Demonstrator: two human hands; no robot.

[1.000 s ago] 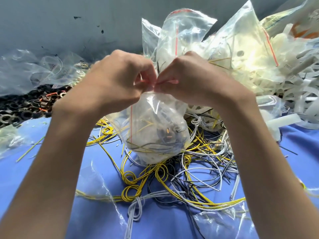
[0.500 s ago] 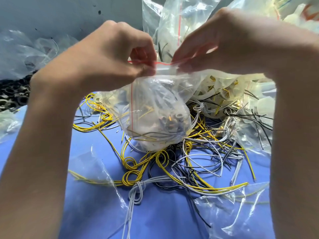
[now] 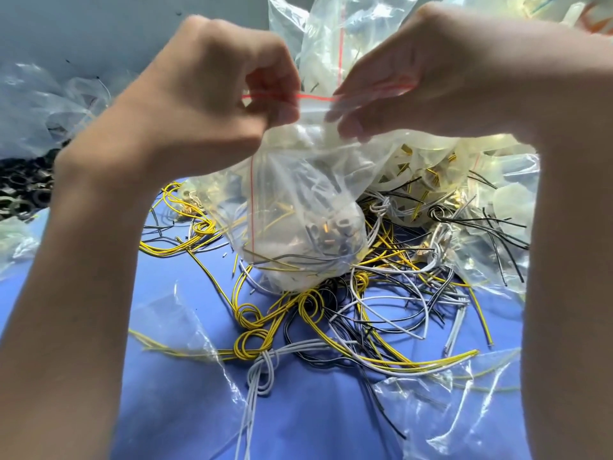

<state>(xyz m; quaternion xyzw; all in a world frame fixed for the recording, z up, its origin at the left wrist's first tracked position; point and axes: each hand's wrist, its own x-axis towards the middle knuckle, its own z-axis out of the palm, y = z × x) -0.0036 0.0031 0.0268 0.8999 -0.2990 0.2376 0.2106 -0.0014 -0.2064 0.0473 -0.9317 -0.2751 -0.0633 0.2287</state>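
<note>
The bag [image 3: 298, 200] hung above the wires [image 3: 331, 310] on the blue cloth [image 3: 185, 393]. The left hand [image 3: 212, 94] pinched one end of its red zip strip [image 3: 315, 97] and the right hand [image 3: 431, 78] pinched the other. It was already filled (small metal parts, wire bits). The strip looked flat, so sealing seemed nearly done.

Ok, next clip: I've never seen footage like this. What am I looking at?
No machine here: a person works bare-handed, filmed by one camera worn on their head, looking down. The left hand and right hand each pinch the top edge of a clear plastic zip bag with a red seal strip, which holds small metal parts and wire bits. Below lies a flat blue work surface strewn with loose yellow, white and black wires. More clear plastic bags are piled behind.
</note>
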